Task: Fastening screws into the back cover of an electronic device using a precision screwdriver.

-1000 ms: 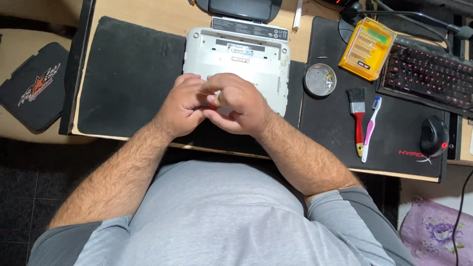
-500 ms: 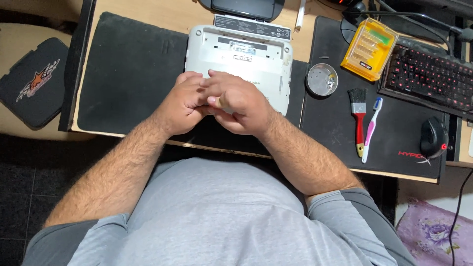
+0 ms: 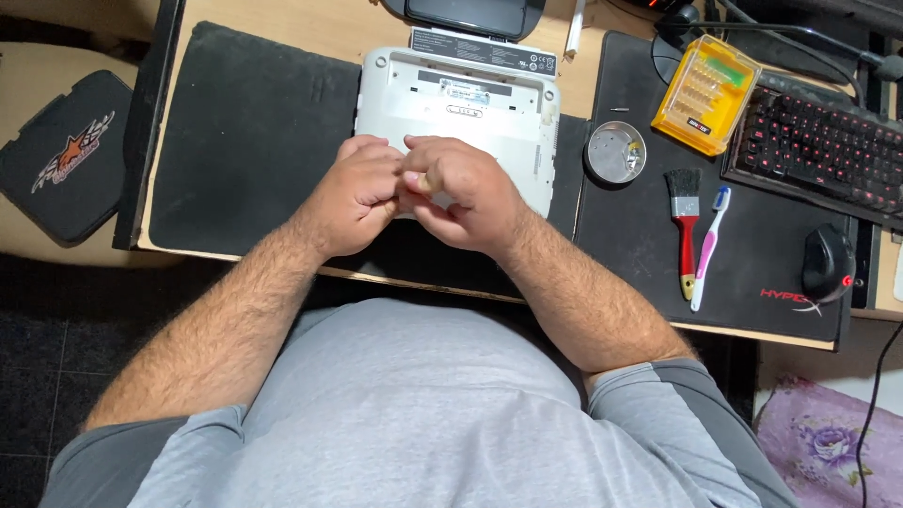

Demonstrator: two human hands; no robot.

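1. Lying bottom-up on a black mat [image 3: 245, 141], the small white laptop [image 3: 461, 113] sits at the middle of the wooden counter [image 3: 310, 23], its near edge hidden under both hands.
2. The left hand [image 3: 353, 198] is curled at the laptop's near edge, its fingers folded in toward the right hand and touching it.
3. The right hand [image 3: 466, 193] is closed in a loose fist, fingers together and pinched with the thumb; what they grip, if anything, cannot be told, since the two hands cover the spot.
4. Just beyond the laptop lies a flat black battery pack [image 3: 484, 49], with another dark device [image 3: 466, 14] behind it at the frame's top.
5. To the right, on a second black mat [image 3: 630, 235], stands a small round metal dish [image 3: 615, 152] with tiny parts in it.
6. Near the dish rest a yellow case of screwdriver bits [image 3: 705, 94], a red-handled brush [image 3: 685, 221] and a pink-and-white toothbrush [image 3: 708, 246], the last two side by side.
7. Farther right are a keyboard [image 3: 814, 146] with red lights and a black mouse [image 3: 828, 261].
8. A black pouch [image 3: 61, 155] lies well apart to the left, off the counter.
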